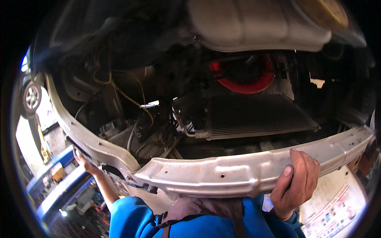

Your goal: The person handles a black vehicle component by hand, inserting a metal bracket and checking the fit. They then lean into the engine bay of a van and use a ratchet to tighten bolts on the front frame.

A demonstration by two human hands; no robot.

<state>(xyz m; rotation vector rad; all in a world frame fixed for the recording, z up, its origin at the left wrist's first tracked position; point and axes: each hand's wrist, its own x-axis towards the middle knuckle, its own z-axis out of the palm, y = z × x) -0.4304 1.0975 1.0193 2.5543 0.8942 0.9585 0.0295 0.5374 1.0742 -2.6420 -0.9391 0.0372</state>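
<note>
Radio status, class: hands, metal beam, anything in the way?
Right hand on metal beam. Left hand near curved panel, grip unclear. Nothing visibly blocking right hand.

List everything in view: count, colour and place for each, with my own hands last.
Metal crossbar: one, silver-grey, across the lower middle
Curved metal panel: one, pale grey, left
Finned panel: one, dark, behind the crossbar
Ring-shaped part: one, red, above the finned panel
Ribbed cover: one, grey-brown, top right
Cable: at least one, yellowish, left of centre
Wheel: one, silver and dark, far left
Printed sheet: one, whitish, lower right
Left hand: one, bare, beside the curved panel; grip unclear
Right hand: one, bare, curled on the crossbar
</note>
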